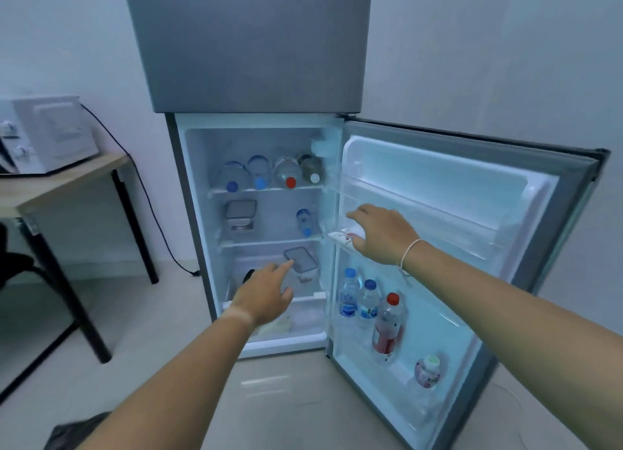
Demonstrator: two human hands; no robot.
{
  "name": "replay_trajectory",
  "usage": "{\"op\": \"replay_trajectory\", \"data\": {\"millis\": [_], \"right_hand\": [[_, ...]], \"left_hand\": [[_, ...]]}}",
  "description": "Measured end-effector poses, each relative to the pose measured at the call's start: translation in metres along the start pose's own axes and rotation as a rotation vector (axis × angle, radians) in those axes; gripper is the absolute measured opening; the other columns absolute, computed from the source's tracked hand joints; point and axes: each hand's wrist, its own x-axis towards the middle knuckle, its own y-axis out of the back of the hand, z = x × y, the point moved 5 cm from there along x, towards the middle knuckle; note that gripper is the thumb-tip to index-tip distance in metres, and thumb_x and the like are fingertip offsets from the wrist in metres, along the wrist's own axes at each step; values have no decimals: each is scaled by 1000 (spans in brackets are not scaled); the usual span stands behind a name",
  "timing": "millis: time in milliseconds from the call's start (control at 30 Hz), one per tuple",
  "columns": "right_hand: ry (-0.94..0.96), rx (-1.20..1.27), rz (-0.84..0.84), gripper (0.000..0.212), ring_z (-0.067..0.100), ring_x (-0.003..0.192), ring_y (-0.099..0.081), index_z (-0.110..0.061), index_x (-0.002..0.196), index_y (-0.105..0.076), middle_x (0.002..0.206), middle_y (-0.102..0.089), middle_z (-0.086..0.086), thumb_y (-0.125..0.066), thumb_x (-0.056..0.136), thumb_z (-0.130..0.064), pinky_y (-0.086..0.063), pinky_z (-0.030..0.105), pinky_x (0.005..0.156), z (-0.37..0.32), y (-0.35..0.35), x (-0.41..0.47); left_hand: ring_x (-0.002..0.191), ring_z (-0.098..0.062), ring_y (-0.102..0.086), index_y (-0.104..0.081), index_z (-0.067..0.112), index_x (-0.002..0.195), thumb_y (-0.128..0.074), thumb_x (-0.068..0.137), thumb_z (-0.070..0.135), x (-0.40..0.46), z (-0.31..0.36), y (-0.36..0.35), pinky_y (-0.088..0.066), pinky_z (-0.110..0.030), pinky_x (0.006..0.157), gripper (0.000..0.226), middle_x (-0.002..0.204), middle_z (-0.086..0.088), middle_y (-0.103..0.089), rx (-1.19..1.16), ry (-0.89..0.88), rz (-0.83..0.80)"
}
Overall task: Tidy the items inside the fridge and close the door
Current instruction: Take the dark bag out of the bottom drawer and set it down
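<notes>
the fridge (188, 193) stands with its lower door (526, 233) swung wide open to the right. the right hand (381, 237) is curled around a small white packet (342, 237) at the inner edge of the door's middle rack. the left hand (266, 294) reaches into the fridge's lower part, fingers loosely spread and holding nothing, index tip just short of a lidded container (301, 260). four bottles (269, 173) lie on the fridge's top shelf; three bottles (369, 308) stand in the door's lower rack.
</notes>
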Motion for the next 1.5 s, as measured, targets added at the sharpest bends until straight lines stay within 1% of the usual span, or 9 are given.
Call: {"op": "replay_trajectory", "data": {"millis": [167,267,367,533,633,833,1033,1267,1500], "right_hand": [[44,65,-116,50,30,126,-47,-16,136,-44,140,-46,9,-46,89,-32,-39,41,105,-34,-88,49],[62,112,-199,50,31,125,-48,-16,136,-43,139,-46,8,-45,89,-29,-40,42,103,-50,-145,83],[69,126,-260,48,31,123,-50,-15,133,-45,137,-49,8,-45,88,-30,-42,42,101,-61,-197,110],[62,140,-350,50,31,126,-48,-16,138,-41,142,-45,8,-46,90,-33,-39,41,105,-71,-248,133],[55,150,-373,52,29,129,-45,-17,139,-39,144,-43,7,-45,91,-33,-38,41,106,-68,-253,143],[-76,245,-416,53,30,127,-47,-24,142,-36,144,-43,6,-44,90,-32,-40,40,105,-49,-238,161],[-127,275,-423,53,29,129,-46,-22,142,-35,146,-40,6,-42,91,-33,-41,38,105,-46,-221,171],[-131,329,-458,55,28,130,-45,-21,143,-34,148,-39,7,-43,90,-34,-41,39,106,-60,-220,170],[-93,358,-426,55,29,128,-47,-20,142,-37,146,-42,7,-45,90,-35,-41,40,106,-76,-219,176]], "left_hand": [[133,-28,-41,-23,24,149,-39,93,30,34,-63,-21,-41,-41,106,58,150,-6,-36,52,96,-59],[128,-31,-44,-23,24,149,-39,94,27,66,-95,-33,-41,-41,106,58,148,-6,-38,61,131,-78],[133,-31,-40,-22,24,148,-38,94,26,95,-122,-48,-38,-42,108,56,149,-6,-37,70,153,-109],[136,-30,-36,-20,26,149,-38,95,27,129,-154,-71,-37,-41,110,57,151,-6,-33,76,180,-173],[135,-29,-38,-19,28,149,-38,95,31,142,-161,-77,-38,-43,109,58,151,-5,-34,67,185,-208],[138,-29,-36,-17,28,150,-38,94,30,160,-160,-58,-37,-44,111,60,155,-4,-28,6,211,-223],[132,-29,-42,-23,24,148,-39,94,30,163,-164,-25,-40,-41,107,57,150,-5,-35,20,237,-178],[135,-27,-40,-22,24,149,-39,96,28,148,-173,-14,-36,-37,111,55,151,-7,-36,-12,284,-153],[138,-29,-37,-21,21,149,-38,97,29,147,-177,-26,-33,-37,112,56,153,-9,-32,-97,321,-128]]}}
